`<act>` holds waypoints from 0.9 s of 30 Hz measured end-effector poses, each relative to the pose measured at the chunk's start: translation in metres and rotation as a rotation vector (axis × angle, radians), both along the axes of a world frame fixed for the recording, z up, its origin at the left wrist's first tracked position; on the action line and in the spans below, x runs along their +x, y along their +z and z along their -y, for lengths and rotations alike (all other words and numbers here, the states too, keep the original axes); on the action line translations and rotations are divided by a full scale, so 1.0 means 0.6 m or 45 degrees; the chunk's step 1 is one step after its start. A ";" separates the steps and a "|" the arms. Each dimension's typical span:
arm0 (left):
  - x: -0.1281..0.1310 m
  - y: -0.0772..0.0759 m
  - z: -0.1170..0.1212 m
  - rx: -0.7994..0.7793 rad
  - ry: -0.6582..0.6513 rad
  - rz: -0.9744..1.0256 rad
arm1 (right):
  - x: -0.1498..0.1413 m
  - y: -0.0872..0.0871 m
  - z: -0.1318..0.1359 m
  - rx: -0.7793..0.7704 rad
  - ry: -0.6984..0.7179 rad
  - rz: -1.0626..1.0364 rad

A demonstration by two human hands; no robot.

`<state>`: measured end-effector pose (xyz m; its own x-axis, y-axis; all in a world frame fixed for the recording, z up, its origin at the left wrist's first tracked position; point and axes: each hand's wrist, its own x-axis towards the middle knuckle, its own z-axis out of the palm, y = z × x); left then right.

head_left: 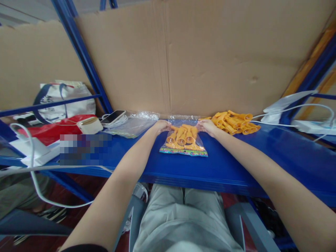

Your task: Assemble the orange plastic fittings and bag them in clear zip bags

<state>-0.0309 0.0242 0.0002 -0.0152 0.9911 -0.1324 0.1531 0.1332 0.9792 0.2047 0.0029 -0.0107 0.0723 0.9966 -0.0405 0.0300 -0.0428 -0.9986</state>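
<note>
A clear plastic bag (197, 144) with a colourful printed strip along its near edge lies on the blue table. Inside it are several orange horn-shaped plastic pieces (181, 136), their flared ends toward me. My left hand (162, 126) grips the bag's far left side, fingers closed at its edge. On the opposite side my right hand (207, 126) holds the far right edge with fingers bent. Just beyond the right hand is a loose pile of the same orange pieces (233, 122). Left of the left hand lies a stack of flat clear bags (133, 126).
A phone (113, 117) with a white cable lies at the back left, near a red item (57, 127) and a white power strip (39, 150). Cardboard (183, 59) walls off the back. Blue posts (86, 59) frame the table (183, 171). White cables run at both sides.
</note>
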 end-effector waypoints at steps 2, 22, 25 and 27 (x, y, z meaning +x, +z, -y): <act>-0.001 0.000 0.004 0.023 -0.021 0.018 | 0.002 0.001 0.002 -0.001 0.008 -0.036; -0.022 -0.013 -0.012 0.300 -0.097 -0.386 | 0.013 -0.024 -0.013 0.212 0.093 0.147; -0.022 -0.020 -0.018 0.429 -0.080 -0.582 | 0.009 -0.029 -0.019 0.299 0.067 0.353; -0.022 -0.023 -0.021 0.517 -0.078 -0.713 | 0.005 -0.031 -0.022 0.346 0.056 0.498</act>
